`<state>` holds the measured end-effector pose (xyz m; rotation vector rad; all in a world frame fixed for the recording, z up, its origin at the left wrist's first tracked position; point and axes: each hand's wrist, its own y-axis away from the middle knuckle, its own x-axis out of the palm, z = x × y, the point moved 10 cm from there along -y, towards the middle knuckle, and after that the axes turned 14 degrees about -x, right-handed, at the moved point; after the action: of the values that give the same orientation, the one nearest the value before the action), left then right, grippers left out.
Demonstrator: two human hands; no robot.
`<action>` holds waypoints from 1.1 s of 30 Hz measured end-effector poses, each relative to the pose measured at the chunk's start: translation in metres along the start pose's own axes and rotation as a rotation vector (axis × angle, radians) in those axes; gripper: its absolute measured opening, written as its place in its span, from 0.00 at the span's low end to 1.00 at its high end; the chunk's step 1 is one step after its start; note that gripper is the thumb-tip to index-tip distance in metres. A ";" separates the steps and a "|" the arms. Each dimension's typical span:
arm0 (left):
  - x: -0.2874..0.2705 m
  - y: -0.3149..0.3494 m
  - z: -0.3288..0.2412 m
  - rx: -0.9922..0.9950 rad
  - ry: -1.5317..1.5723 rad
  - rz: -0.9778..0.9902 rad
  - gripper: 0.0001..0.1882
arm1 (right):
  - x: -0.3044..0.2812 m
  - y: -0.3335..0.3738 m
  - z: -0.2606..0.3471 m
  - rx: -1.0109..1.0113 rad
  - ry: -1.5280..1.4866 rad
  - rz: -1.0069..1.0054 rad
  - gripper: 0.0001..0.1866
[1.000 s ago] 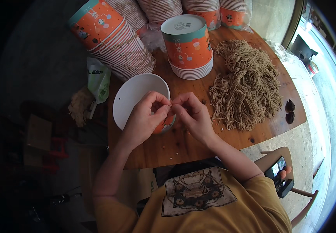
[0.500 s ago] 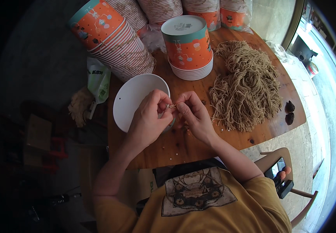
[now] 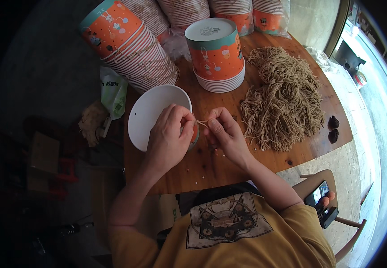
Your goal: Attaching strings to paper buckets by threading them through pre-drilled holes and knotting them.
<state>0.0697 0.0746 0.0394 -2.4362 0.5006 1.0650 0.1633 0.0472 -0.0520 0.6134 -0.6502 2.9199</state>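
My left hand [image 3: 169, 136] and my right hand [image 3: 229, 138] are close together over the front of the wooden table. Both are closed in a pinch on a thin tan cord [image 3: 201, 121], which runs taut across the short gap between them. Just behind my left hand, a white-lined paper bucket [image 3: 151, 109] lies tipped with its mouth toward me. A small dark hole shows in its inner wall. Its orange and teal outside peeks out beside my left fingers. Whether the cord passes through the bucket is hidden by my left hand.
A heap of tan cords [image 3: 287, 102] lies right of my hands, with two dark brown pieces [image 3: 333, 129] beyond it. Upside-down nested orange buckets [image 3: 218, 58] stand behind; another stack [image 3: 135, 53] leans left. Bagged stacks line the back. A chair [image 3: 325, 178] bearing a phone-like device stands right.
My hands have drawn slightly apart, and the cord between them, bunched before, is now stretched straight. The tipped bucket has shifted a little to the left.
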 end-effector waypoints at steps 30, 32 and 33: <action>-0.019 0.021 0.024 -0.024 0.005 0.078 0.14 | 0.014 -0.026 0.075 0.180 0.222 0.281 0.16; -0.021 0.022 0.016 0.011 0.029 0.070 0.14 | 0.030 -0.031 0.078 0.180 0.187 0.287 0.16; -0.021 0.023 0.010 0.045 0.048 0.069 0.14 | 0.038 -0.033 0.079 0.179 0.169 0.307 0.17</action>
<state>0.0391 0.0632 0.0441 -2.4259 0.6215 1.0132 0.1628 0.0439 0.0422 0.2963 -0.5067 3.2957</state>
